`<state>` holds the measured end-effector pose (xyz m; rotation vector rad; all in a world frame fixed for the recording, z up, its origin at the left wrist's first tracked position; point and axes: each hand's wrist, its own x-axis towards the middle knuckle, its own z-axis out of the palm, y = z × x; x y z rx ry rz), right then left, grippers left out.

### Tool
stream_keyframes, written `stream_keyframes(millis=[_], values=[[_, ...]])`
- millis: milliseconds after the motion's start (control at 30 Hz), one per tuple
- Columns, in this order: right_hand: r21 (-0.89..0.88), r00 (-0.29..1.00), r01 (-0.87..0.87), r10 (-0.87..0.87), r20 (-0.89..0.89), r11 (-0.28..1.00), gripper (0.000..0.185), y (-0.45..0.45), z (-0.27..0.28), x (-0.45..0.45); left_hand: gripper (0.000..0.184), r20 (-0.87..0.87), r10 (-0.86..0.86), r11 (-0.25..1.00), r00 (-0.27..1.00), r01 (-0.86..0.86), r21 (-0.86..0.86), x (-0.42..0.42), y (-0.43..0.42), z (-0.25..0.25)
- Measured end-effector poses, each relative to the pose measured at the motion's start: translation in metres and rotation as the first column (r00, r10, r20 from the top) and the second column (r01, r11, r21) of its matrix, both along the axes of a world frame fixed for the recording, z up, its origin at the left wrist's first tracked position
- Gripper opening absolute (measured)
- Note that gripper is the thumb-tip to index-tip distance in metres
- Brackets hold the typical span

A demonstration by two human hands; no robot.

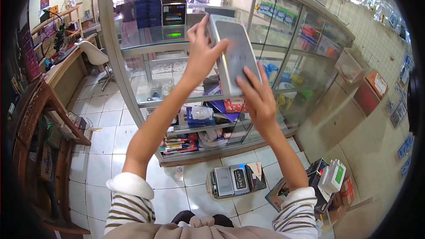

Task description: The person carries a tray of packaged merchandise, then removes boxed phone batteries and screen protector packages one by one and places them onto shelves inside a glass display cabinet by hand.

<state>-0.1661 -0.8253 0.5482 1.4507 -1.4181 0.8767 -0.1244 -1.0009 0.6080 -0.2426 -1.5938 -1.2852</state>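
Beige clothing fills the bottom edge between two striped sleeves with turned-up white cuffs. Beyond stands a metal-framed glass display cabinet; left of it is a pale swivel chair. Low in front of the cabinet, flat boxes sit packed together. Raised and tilted before its panes is a smartphone box. The left hand grasps its upper left edge; the right hand lays fingers on its lower front, whether gripping I cannot tell.
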Motion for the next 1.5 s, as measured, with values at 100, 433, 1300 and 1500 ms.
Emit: stream_keyframes(millis=[100,433,1300,1500], values=[[-0.025,0.995,0.012,-0.009,0.096,1.0,0.039,-0.03,0.032,-0.017,0.056,0.33,0.232,0.962,0.915,-0.164,-0.22,-0.039,-0.043,0.027],[0.053,0.961,-0.055,0.038,0.273,0.997,0.025,-0.085,0.06,-0.1,0.025,0.563,0.294,0.886,0.772,0.0,-0.463,-0.143,-0.121,0.039],[0.422,0.886,0.276,-0.398,0.236,0.864,0.028,-0.246,0.08,-0.272,0.06,0.258,0.866,0.254,0.429,0.067,-0.965,-0.161,-0.127,0.034],[0.385,0.928,0.246,-0.331,0.173,0.889,0.019,-0.268,0.079,-0.293,0.061,0.302,0.852,0.3,0.427,0.074,-0.951,-0.168,-0.132,0.033]])
